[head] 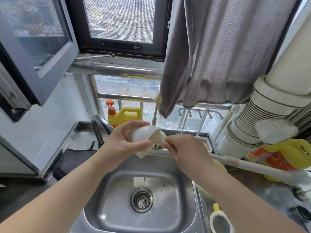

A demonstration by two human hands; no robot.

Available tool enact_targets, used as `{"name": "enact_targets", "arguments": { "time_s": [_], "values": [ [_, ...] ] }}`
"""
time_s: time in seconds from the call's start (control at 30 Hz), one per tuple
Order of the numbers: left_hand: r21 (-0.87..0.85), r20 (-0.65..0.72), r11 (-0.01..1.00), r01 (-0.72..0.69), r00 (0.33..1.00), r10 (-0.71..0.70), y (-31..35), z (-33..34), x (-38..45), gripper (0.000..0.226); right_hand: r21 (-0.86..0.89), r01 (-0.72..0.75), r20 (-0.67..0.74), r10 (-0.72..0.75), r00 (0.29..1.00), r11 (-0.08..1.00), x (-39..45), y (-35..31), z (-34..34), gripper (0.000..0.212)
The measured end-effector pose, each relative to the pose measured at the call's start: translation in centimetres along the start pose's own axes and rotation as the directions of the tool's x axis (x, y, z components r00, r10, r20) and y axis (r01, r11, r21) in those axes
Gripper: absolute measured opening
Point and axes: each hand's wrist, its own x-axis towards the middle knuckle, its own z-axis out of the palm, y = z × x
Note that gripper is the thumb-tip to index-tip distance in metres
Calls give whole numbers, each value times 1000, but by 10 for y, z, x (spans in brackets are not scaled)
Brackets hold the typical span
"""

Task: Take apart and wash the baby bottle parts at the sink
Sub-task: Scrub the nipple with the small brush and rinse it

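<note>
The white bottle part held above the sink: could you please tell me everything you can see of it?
The white bottle part is milky, translucent and looks like soft plastic or silicone, roughly cone-shaped, lying on its side above the sink. Its wide end faces right, where a cream, bristly-looking piece sticks out. The left hand grips it, thumb on top and fingers below; the right hand pinches at the cream piece. What exactly that piece is cannot be told.

bare forearms, hands [127, 142] (no sleeves, rings)
</note>
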Motion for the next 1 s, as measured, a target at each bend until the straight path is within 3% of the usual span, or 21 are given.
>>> {"name": "enact_targets", "arguments": {
  "time_s": [0.03, 0.1, 0.13, 0.17, 0.23, 0.3, 0.33, 0.4, 0.43, 0.47, 0.5, 0.53, 0.57, 0.63, 0.67, 0.73, 0.83, 0.87, 0.9, 0.93, 1.0],
  "values": [
    [-53, -4, 999, 11, 1000, -11, 1, 0, 2, 59, -155, 31, -136, -52, 989, 987, 0, -2, -1, 20],
    [-99, -2, 995, 17, 1000, -18, 4, 0, 4, 62, -236, -2, -259, -61, 964, 972, -1, -8, -2, 24],
    [-92, 3, 996, 18, 1000, -18, 5, 0, 5, 63, -146, -19, -225, -14, 974, 989, 0, -11, -1, 27],
    [-84, 5, 996, 18, 1000, -18, 6, 0, 4, 64, 1, -43, -106, 43, 993, 999, 1, -12, -1, 28],
    [-79, -9, 997, 7, 1000, -8, 5, 0, 4, 66, 360, -155, 212, 81, 974, 920, 2, -13, 0, 27],
    [-86, -26, 996, -23, 999, 21, 4, -1, 3, 67, 620, -295, 378, 53, 924, 727, 2, -14, -2, 28],
    [-99, -31, 994, -38, 999, 36, 4, -1, 3, 66, 720, -395, 472, 15, 882, 570, 2, -14, -3, 28],
    [-121, -28, 990, -69, 997, 66, 6, -2, 4, 62, 778, -576, 613, -106, 783, 250, 1, -16, -7, 29],
    [-114, -19, 990, -82, 997, 80, 7, -2, 4, 61, 773, -615, 634, -151, 758, 158, -1, -17, -6, 30],
    [-98, -9, 991, -85, 996, 85, 7, -3, 4, 60, 772, -621, 636, -162, 754, 136, -2, -19, -4, 30],
    [-82, 1, 994, -77, 997, 77, 6, -3, 3, 60, 778, -603, 626, -133, 769, 177, -3, -20, -1, 30],
    [-72, 6, 996, -53, 999, 53, 4, -3, 1, 59, 783, -548, 591, -77, 803, 293, -3, -19, 1, 28],
    [-60, 14, 998, -25, 1000, 25, 1, -2, -1, 59, 747, -452, 520, -4, 854, 487, -1, -17, 1, 24],
    [-27, 32, 999, 23, 999, -22, -7, 2, -4, 52, 445, -204, 316, 60, 947, 872, 5, -11, -2, 20],
    [-27, 31, 999, 37, 999, -36, -10, 5, -5, 47, 236, -87, 216, 35, 976, 968, 8, -12, -4, 19],
    [-64, 1, 997, 51, 999, -51, -14, 8, -5, 45, -135, 53, -2, -54, 999, 989, 9, -15, -5, 6],
    [-74, -4, 997, 36, 999, -36, -13, 7, -4, 51, -213, 71, -157, -106, 982, 974, 5, -18, 1, 23],
    [-62, -9, 998, 23, 1000, -24, -11, 6, -3, 53, -182, 67, -155, -96, 983, 981, 5, -18, 2, 15],
    [-55, -21, 998, 6, 1000, -7, -10, 4, -2, 55, -61, 23, -66, -27, 997, 998, 6, -20, 0, 9],
    [-57, -37, 998, -10, 999, 8, -9, 3, -2, 58, 123, -48, 75, 39, 996, 991, 4, -19, -1, 18],
    [-83, -57, 996, -41, 998, 36, -6, 0, 0, 61, 470, -211, 312, 63, 948, 857, 2, -16, 1, 28]
  ]
}}
